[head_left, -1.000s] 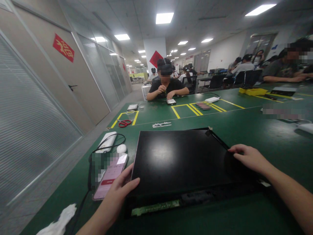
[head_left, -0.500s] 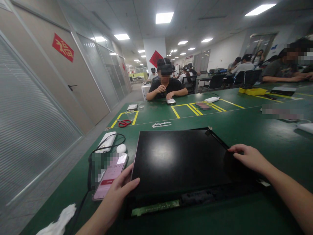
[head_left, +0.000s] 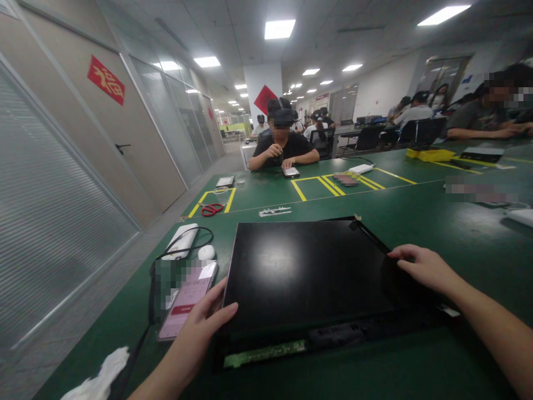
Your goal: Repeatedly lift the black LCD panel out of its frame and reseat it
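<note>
A glossy black LCD screen panel (head_left: 300, 266) lies over a black frame (head_left: 372, 236), which shows along the right side and at the far right corner. A green circuit board strip (head_left: 266, 354) runs along the near edge. My left hand (head_left: 204, 319) holds the panel's left edge, thumb on top and the other fingers partly hidden below. On the other side, my right hand (head_left: 422, 269) pinches the frame's right edge between thumb and forefinger. Under the right wrist a small pale tab (head_left: 450, 311) sticks out.
Left of the panel are a phone (head_left: 189, 303), a white earbud case (head_left: 206, 253), a white power bank (head_left: 182, 241) with a black cable, and crumpled tissue (head_left: 102, 375). Red scissors (head_left: 212, 209) and white scraps (head_left: 275, 211) lie beyond. A person (head_left: 285, 141) sits opposite.
</note>
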Demonstrator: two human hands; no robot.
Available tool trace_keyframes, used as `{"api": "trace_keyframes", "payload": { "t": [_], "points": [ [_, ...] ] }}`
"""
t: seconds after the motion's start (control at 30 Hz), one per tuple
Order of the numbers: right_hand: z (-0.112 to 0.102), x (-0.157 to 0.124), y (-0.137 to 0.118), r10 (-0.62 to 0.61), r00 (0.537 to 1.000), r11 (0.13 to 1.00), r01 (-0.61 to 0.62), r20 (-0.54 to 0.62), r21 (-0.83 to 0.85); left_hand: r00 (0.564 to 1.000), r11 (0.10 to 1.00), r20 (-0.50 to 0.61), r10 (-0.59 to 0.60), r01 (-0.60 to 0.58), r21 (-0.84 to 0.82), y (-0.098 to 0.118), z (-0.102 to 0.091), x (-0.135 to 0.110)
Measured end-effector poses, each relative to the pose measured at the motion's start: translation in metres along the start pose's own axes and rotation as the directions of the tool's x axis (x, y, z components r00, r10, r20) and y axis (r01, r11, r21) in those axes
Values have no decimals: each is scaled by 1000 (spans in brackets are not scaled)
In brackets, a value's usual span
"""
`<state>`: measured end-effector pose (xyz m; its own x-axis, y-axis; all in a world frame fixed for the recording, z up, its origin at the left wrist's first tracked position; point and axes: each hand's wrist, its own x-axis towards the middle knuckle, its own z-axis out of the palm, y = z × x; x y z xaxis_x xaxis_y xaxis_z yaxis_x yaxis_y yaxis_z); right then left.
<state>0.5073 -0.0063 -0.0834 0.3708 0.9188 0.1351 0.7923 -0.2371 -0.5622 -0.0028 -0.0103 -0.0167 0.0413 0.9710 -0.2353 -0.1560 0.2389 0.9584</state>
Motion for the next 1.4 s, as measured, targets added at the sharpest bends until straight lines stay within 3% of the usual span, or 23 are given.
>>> {"api": "trace_keyframes", "payload": {
  "t": [0.6,0.83,1.17,1.4],
  "points": [
    [3,-1,0,20,1000,1000,-20,-5,17,992,992,41,120,-122,46,-4,-7,4],
    [6,-1,-1,53,998,984,-50,-17,168,981,982,100,169,-177,73,-3,-6,3],
    [6,-2,-10,180,981,951,-157,-66,267,957,952,178,228,-258,166,-12,-21,14],
    [-1,-7,-25,189,979,871,-130,-79,474,969,965,115,217,-231,127,-10,-21,12]
  ]
}}
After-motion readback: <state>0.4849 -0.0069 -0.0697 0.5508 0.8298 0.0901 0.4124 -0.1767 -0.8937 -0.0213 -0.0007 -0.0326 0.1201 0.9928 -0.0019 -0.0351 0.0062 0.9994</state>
